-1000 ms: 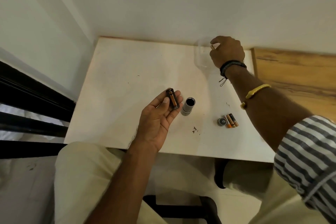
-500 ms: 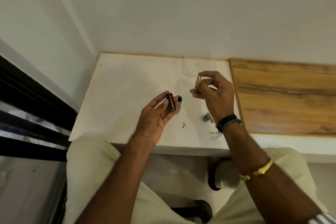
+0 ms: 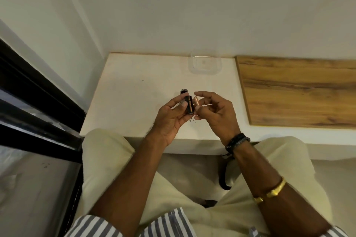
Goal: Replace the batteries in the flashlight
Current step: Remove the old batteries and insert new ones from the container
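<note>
My left hand (image 3: 170, 118) holds a black battery holder (image 3: 189, 105) with an orange-striped battery in it, pinched between thumb and fingers above the white table (image 3: 134, 92). My right hand (image 3: 215, 110) pinches a small copper-ended battery (image 3: 196, 101) right beside the holder, almost touching it. The silver flashlight body (image 3: 183, 92) stands on the table just behind my left fingers, its open dark end up. The spare batteries and cap seen earlier are hidden behind my right hand.
A clear plastic box (image 3: 205, 62) sits at the table's back edge by the wall. A wooden board (image 3: 298, 90) adjoins the table on the right. A black window frame (image 3: 38, 90) runs along the left. My knees are under the front edge.
My right hand came back from the clear box with a battery and closed in on the holder in my left hand. The camera tilted down and away from the table.
</note>
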A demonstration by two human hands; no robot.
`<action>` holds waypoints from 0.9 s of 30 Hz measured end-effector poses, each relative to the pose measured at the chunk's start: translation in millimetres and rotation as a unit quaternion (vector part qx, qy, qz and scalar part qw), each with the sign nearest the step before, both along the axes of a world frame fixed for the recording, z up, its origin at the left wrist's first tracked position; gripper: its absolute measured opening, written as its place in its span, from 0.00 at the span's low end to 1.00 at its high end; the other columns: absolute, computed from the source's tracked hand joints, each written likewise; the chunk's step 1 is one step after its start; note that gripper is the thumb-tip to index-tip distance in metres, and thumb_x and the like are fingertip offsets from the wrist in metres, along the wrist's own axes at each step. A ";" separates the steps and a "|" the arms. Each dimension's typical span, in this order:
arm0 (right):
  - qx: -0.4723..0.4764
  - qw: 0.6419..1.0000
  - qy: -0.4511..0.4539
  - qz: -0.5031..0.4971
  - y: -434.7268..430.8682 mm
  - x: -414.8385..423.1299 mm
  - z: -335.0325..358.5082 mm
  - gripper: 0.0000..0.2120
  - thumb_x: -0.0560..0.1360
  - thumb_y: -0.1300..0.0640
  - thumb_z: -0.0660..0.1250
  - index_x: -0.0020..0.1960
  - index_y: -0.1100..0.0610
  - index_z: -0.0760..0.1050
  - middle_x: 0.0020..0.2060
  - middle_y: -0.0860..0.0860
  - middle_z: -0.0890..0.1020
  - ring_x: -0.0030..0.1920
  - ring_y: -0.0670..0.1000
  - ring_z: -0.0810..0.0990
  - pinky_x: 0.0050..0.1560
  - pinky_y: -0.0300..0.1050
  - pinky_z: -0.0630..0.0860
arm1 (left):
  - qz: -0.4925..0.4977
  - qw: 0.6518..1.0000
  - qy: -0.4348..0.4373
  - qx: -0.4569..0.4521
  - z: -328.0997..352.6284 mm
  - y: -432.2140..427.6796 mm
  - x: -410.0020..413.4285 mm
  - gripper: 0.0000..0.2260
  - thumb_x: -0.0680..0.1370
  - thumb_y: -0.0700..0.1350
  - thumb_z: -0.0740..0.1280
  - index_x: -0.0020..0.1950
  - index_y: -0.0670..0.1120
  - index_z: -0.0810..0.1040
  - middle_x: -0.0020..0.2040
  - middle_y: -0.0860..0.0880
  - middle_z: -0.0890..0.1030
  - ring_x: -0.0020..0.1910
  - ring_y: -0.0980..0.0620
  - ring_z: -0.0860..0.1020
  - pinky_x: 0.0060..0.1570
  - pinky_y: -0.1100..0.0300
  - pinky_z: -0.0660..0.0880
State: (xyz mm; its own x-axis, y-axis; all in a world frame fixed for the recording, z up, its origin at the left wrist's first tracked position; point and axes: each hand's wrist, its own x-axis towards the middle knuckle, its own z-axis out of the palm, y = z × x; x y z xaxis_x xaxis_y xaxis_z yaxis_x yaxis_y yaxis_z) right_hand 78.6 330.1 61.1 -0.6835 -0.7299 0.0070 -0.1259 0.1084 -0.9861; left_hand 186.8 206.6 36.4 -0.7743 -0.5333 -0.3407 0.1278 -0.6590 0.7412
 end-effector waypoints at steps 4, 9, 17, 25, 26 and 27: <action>-0.002 1.000 -0.002 -0.010 2.8 -1.5 -2.7 0.10 0.75 0.65 0.74 0.55 0.57 0.83 0.42 0.55 0.88 0.42 0.58 0.88 0.49 0.61 0.85 | 0.003 1.000 0.005 0.001 1.1 -0.6 2.3 0.16 0.80 0.37 0.65 0.68 0.42 0.76 0.62 0.40 0.81 0.60 0.41 0.81 0.55 0.52 0.81; -0.005 1.000 -0.017 0.010 6.3 -6.1 -3.9 0.09 0.74 0.63 0.76 0.55 0.58 0.86 0.43 0.56 0.89 0.45 0.57 0.88 0.56 0.61 0.83 | 0.007 1.000 0.011 0.006 -1.1 -2.1 2.7 0.16 0.80 0.37 0.65 0.68 0.42 0.76 0.60 0.41 0.82 0.59 0.42 0.82 0.54 0.53 0.81; -0.010 0.997 -0.004 0.071 8.7 -11.1 -1.9 0.13 0.75 0.70 0.72 0.59 0.62 0.83 0.54 0.60 0.86 0.54 0.58 0.86 0.57 0.60 0.83 | 0.000 1.000 0.024 0.015 -5.9 -3.7 2.0 0.16 0.80 0.37 0.65 0.69 0.41 0.75 0.63 0.38 0.80 0.61 0.41 0.80 0.54 0.54 0.81; 0.022 0.992 0.103 0.067 9.9 -14.7 -5.3 0.11 0.75 0.68 0.73 0.56 0.62 0.85 0.51 0.57 0.87 0.52 0.54 0.86 0.56 0.48 0.83 | -0.015 1.000 0.009 -0.003 -9.5 0.3 0.3 0.12 0.79 0.37 0.67 0.62 0.44 0.81 0.61 0.38 0.81 0.59 0.40 0.82 0.51 0.53 0.81; 0.021 0.991 0.115 0.062 9.8 -15.1 -5.4 0.11 0.75 0.68 0.74 0.56 0.61 0.85 0.50 0.56 0.87 0.52 0.53 0.86 0.57 0.47 0.83 | -0.017 1.000 0.007 -0.008 -9.8 1.9 -0.2 0.11 0.79 0.37 0.67 0.60 0.45 0.82 0.61 0.38 0.81 0.58 0.40 0.82 0.50 0.53 0.81; 0.021 0.990 0.129 0.058 9.8 -15.2 -5.3 0.10 0.75 0.68 0.74 0.56 0.61 0.86 0.50 0.55 0.87 0.52 0.51 0.86 0.57 0.45 0.83 | -0.018 1.000 0.007 -0.009 -10.1 3.1 -0.4 0.11 0.79 0.37 0.67 0.59 0.45 0.82 0.61 0.38 0.81 0.58 0.40 0.82 0.50 0.53 0.81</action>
State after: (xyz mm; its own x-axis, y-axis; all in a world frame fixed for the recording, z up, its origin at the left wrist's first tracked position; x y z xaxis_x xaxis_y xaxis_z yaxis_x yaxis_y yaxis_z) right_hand 63.4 339.8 55.8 -0.5742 -0.8070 0.1380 -0.3876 0.1194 -0.9141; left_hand 186.4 209.7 26.3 -0.7970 -0.5118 -0.3208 0.1147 -0.6497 0.7515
